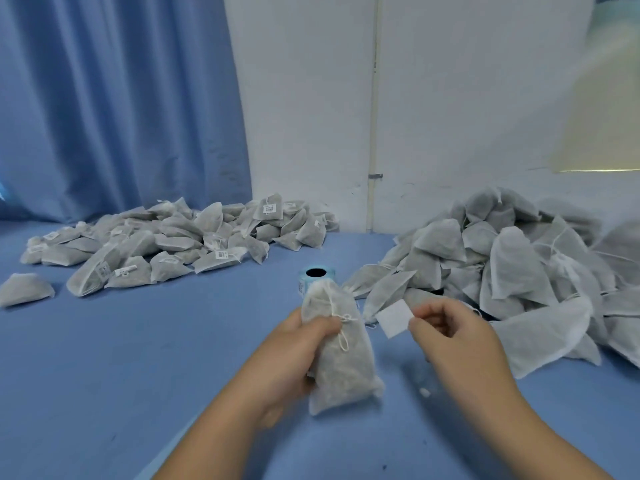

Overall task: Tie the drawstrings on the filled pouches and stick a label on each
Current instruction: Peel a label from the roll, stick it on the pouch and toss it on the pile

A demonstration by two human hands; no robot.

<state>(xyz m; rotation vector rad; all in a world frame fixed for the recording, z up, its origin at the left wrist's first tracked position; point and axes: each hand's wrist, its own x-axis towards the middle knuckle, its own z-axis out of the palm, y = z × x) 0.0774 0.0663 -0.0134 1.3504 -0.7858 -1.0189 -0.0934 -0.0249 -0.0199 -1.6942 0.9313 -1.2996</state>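
Two hands are up over a blue table (138,375). The left hand (298,344) holds one pouch (341,358) by its side, with its fingers (322,325) curled round it, so the pouch is lifted and leans with its top pointing away from the person. The pouch is thin white cloth, and you can see dark grey-green bits filling it. Its top is pulled shut, and the white drawstring (341,320) is tied in a knot and hangs down the front. The right hand (450,337) is just beside the pouch, and its fingers (420,329) pinch a small white label (394,318) by one edge. The label is near the pouch but not touching it. Behind the pouch stands a light blue roll of labels (313,277) with a dark hole in the middle. On the far left of the table lies a big pile of full pouches (173,244), and many of them have a small label stuck on. One more pouch (26,289) lies alone at the left edge. On the right is a taller heap of full pouches (502,265), and I can see no labels on those. A blue curtain (121,98) and a white wall (450,98) are at the back.
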